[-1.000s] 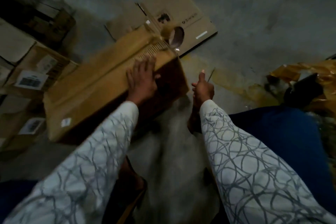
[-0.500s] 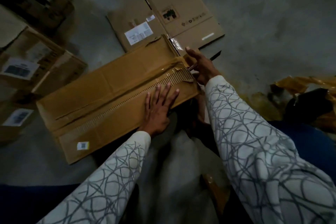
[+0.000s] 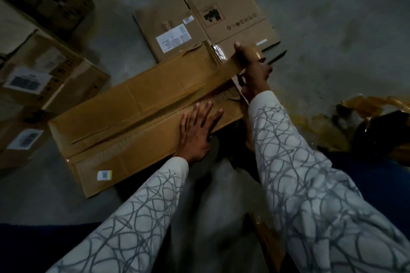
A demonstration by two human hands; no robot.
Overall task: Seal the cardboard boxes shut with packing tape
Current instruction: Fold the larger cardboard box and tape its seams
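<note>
We look down on a bare grey concrete floor, dim and mottled with darker stains. At 12 o'clock a flattened carton lies on it, printed with a black mark and carrying a white label. From 9 to 10 o'clock labelled boxes stand stacked against one another, white barcode labels facing up. At 3 o'clock a heap of crumpled brown film lies on the floor.

The long cardboard box, tan and narrow, lies on the floor in the middle of the view. It runs slantwise from 8 o'clock up towards 1 o'clock, its far end just beside the flattened carton. Its two top flaps meet along a lengthwise seam, which gapes a little towards the 8 o'clock end. A ribbed, comb-like strip runs along the near flap, and a small yellow-edged sticker sits at the near corner, at 7 o'clock.

Our left hand lies flat on the near flap, fingers straight and spread. Our right hand, at 1 o'clock, is curled round the packing tape, a glossy brown band stretched from the seam past the box's end. Whether a roll is in that hand we cannot tell. Both sleeves are white with grey looping lines.
</note>
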